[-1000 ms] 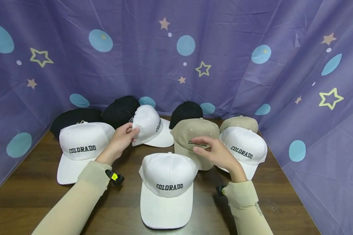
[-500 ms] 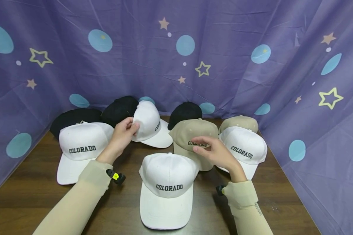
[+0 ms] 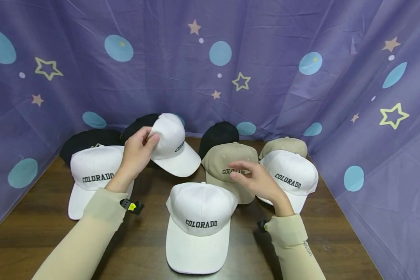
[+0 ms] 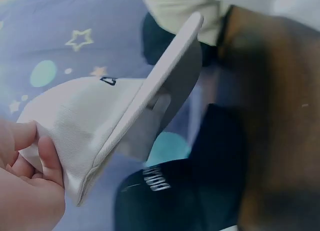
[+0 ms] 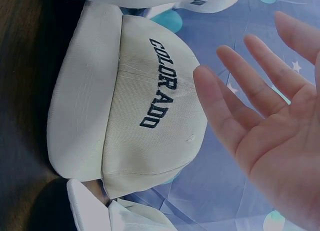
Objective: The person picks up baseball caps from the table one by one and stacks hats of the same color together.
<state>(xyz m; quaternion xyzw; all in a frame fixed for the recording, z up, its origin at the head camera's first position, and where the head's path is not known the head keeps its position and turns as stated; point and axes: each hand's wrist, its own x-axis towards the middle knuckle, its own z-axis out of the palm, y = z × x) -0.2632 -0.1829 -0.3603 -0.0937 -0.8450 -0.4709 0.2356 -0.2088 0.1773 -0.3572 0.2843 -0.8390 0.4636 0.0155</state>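
Note:
My left hand (image 3: 138,151) pinches the back edge of a white baseball cap (image 3: 169,134) between thumb and fingers. In the left wrist view this cap (image 4: 90,116) hangs tilted, its brim raised, above a black cap (image 4: 170,196) with light lettering. My right hand (image 3: 257,181) hovers in front of a beige cap (image 3: 231,155) lettered COLORADO. Its fingers (image 5: 260,91) are spread and relaxed in the right wrist view, with nothing held. Between the forearms a white COLORADO cap (image 3: 201,210) sits on the brown table (image 3: 143,249), brim toward me.
At the left, another white cap (image 3: 91,167) stands before a black cap (image 3: 87,140). A second black cap (image 3: 140,122) is partly hidden behind the held one. Another black cap (image 3: 218,134) is back centre. At right, a white cap (image 3: 290,171) fronts a beige cap (image 3: 283,146). A purple curtain (image 3: 266,97) surrounds the table.
My left hand has lifted the white cap and carried it up and to the left, tilting it. My right hand has barely moved.

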